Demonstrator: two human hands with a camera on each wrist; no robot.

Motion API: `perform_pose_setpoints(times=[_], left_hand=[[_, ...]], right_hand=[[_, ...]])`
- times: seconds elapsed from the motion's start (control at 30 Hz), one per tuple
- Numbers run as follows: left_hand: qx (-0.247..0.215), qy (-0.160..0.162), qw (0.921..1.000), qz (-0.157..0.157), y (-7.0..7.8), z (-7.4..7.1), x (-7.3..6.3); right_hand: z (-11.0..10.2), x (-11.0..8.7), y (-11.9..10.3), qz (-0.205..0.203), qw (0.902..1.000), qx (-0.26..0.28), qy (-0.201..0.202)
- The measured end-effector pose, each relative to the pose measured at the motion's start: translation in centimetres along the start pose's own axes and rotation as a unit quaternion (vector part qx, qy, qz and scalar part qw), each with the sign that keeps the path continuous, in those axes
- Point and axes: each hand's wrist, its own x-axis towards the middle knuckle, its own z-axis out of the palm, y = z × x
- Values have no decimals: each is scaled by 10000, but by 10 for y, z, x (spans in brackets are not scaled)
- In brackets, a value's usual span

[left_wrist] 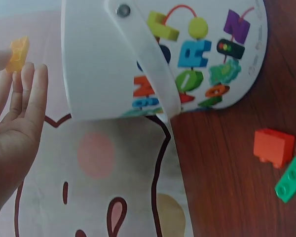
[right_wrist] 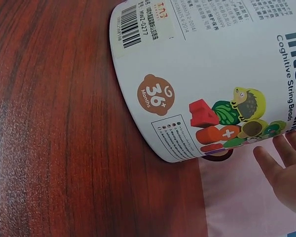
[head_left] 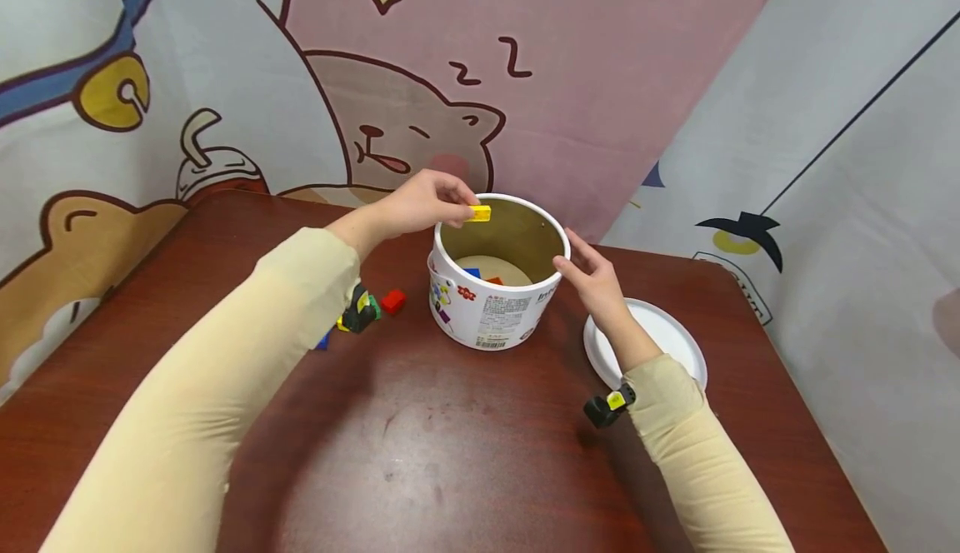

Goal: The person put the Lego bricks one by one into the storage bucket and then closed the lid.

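A white toy bucket (head_left: 492,313) with printed pictures and a silvery inside stands on the table. Between thumb and fingertips, my left hand (head_left: 420,201) pinches a yellow toy brick (head_left: 480,213) over the bucket's left rim. The left wrist view shows the same yellow brick (left_wrist: 18,53) with studs, beside the bucket's mouth. A blue brick (head_left: 472,272) and a red brick (head_left: 494,281) lie on the bucket's floor, partly hidden by the near wall. My right hand (head_left: 598,286) touches the bucket's right side at the rim, its fingers fairly straight and spread.
Left of the bucket lies a red brick (head_left: 393,301), with a green brick (left_wrist: 292,177) next to it and yellow and blue ones partly behind my left wrist. A round white lid (head_left: 667,341) lies under my right forearm. A cartoon-printed curtain (head_left: 600,53) hangs behind the table (head_left: 420,453).
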Motion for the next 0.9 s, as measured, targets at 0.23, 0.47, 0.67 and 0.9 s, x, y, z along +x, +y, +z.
perform_pose_setpoints(times=[0.23, 0.47, 0.67, 0.9], left_hand=[[26, -92, 10000, 26, 3, 10, 5], [165, -165, 9997, 99, 0, 16, 10], [260, -231, 9994, 76, -1, 22, 12], [156, -254, 9995, 35, -3, 25, 13]], right_hand=[[1, 1, 0, 4, 10000, 58, 19], [1, 1, 0, 5, 10000, 40, 34], [1, 1, 1, 28, 10000, 42, 21], [1, 1, 1, 32, 10000, 17, 31]])
